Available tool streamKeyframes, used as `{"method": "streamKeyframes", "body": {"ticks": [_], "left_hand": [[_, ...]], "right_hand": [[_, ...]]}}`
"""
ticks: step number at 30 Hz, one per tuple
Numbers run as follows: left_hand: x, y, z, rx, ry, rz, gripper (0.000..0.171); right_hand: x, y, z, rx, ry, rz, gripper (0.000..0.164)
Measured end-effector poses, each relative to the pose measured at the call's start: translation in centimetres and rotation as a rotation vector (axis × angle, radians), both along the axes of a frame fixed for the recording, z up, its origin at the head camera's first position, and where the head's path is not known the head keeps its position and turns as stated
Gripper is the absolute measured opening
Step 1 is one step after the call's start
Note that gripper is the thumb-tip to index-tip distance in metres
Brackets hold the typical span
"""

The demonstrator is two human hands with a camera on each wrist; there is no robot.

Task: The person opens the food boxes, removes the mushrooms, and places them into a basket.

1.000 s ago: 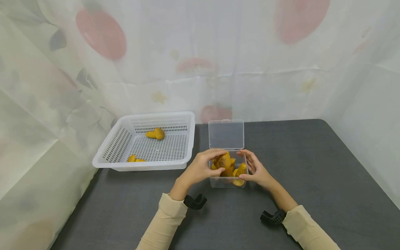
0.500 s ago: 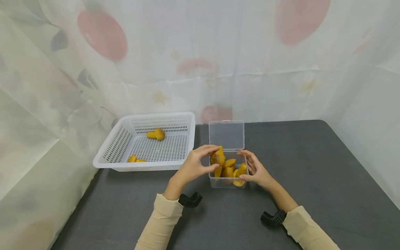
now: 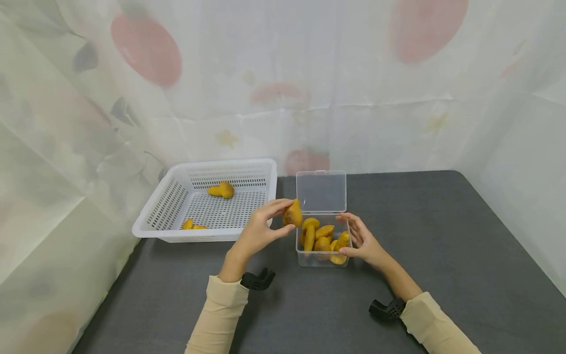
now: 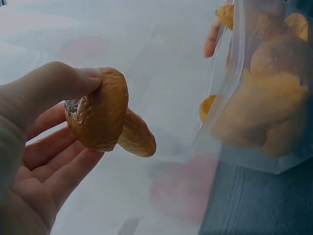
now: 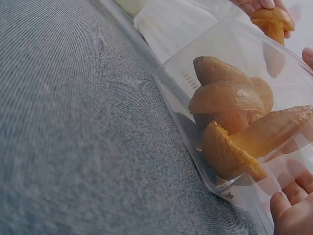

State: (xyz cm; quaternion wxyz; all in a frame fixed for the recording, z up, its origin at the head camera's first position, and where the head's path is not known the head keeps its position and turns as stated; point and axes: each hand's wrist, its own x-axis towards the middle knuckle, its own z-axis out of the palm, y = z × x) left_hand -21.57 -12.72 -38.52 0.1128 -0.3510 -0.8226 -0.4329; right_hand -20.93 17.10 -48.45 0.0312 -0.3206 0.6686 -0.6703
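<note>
In the head view my left hand [image 3: 256,231] pinches a brown-yellow mushroom [image 3: 292,214] between thumb and fingers, just off the left rim of a clear plastic box [image 3: 307,260]. The left wrist view shows the thumb [image 4: 68,83] on the cap of this mushroom [image 4: 100,115], its stem pointing away from the palm. Several similar mushrooms [image 5: 227,100] lie inside the box, one with its stem upright against the front wall. My right hand [image 3: 364,243] grips the box's right side, thumb at the front corner and fingers toward the back.
A white perforated basket [image 3: 208,236] stands to the left, with a mushroom [image 3: 225,190] near its back and yellow pieces [image 3: 193,225] partly hidden by its front wall. The box's hinged lid [image 3: 321,191] is raised at the back. A patterned curtain [image 3: 283,98] hangs behind the dark table [image 3: 309,314].
My left hand has drawn the mushroom up out of the box and leftward past its rim. The right hand has stayed at the box's right side.
</note>
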Motion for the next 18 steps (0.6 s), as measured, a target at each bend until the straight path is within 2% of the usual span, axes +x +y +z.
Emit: {"method": "streamKeyframes", "body": {"ticks": [12,15,18], "left_hand": [[-0.2,-2.2,0.2,0.053,0.012,0.089,0.052],[-0.3,-2.8,0.0,0.055,0.04,0.101,0.053],[-0.5,-3.5,-0.1,0.052,0.104,0.117,0.054]], "right_hand": [[0.0,0.0,0.1,0.007,-0.027,-0.009,0.084],[0.1,0.0,0.2,0.012,-0.028,-0.013,0.084],[0.1,0.0,0.2,0.011,-0.021,-0.013,0.084]]}}
